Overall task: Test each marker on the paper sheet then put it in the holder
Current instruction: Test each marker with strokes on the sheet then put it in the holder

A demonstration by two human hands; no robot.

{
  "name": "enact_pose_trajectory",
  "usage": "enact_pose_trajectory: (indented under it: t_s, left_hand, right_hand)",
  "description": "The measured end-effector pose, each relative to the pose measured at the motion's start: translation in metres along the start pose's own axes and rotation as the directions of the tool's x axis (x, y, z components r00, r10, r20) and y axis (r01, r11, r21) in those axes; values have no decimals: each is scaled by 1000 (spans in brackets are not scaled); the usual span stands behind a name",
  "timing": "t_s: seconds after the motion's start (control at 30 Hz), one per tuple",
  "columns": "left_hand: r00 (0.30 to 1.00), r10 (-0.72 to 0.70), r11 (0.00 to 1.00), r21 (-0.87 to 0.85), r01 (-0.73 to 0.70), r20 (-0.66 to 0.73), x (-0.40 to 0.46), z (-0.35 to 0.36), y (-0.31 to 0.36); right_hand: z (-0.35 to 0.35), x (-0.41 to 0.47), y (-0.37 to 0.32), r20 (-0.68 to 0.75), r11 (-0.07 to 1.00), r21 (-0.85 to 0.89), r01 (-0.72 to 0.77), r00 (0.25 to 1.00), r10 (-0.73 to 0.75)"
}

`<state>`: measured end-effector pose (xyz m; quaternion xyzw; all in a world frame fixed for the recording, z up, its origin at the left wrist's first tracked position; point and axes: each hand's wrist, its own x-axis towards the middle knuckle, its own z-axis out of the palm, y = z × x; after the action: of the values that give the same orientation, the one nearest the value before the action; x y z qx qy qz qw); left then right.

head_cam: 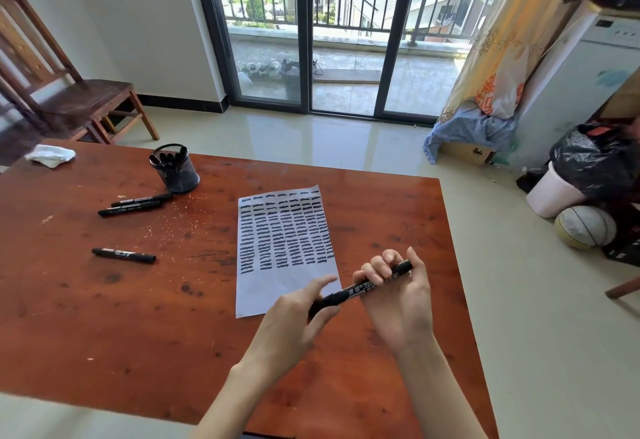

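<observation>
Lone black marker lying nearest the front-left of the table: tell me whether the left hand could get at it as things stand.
Probably yes. The lone black marker lies apart on bare red-brown wooden table, nothing between it and the left hand. But that hand's fingers now pinch the held black marker's cap end, so it must let go first.

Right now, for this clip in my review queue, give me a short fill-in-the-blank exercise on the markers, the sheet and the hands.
1. Both hands, the right hand and the left hand, hold one black ____.
2. The number of loose markers lying on the table, away from the hands, is ____.
3. The mesh holder stands to the ____ of the paper sheet in the head view.
4. The sheet's rows of black test strokes leave its ____ end, nearest the person, blank.

Missing words: marker; three; left; lower
</observation>
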<state>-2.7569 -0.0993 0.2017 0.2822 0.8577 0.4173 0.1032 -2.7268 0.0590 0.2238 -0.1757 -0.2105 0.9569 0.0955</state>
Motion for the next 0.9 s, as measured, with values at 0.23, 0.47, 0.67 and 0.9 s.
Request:
enact_pose_trajectory:
  t_s: [0.23, 0.47, 0.67, 0.9]
  left_hand:
    - [998, 48, 997, 60, -46, -28, -3, 5, -2]
    - [997, 62, 998, 33, -60, -54, -3, -2, 6]
    - [997, 6, 995, -99, -13, -78, 2, -10, 12]
    - [1000, 1, 977, -214, -4, -15, 5, -18, 14]
  right_hand:
    - [14, -2, 6, 42, 997, -20, 70, 997, -69]
    - [37, 3, 9, -6, 991, -86, 106, 994, -107]
    - [51, 7, 12, 77, 984, -121, 129, 990, -120]
    - [45, 10, 14, 115, 993, -73, 91, 990, -82]
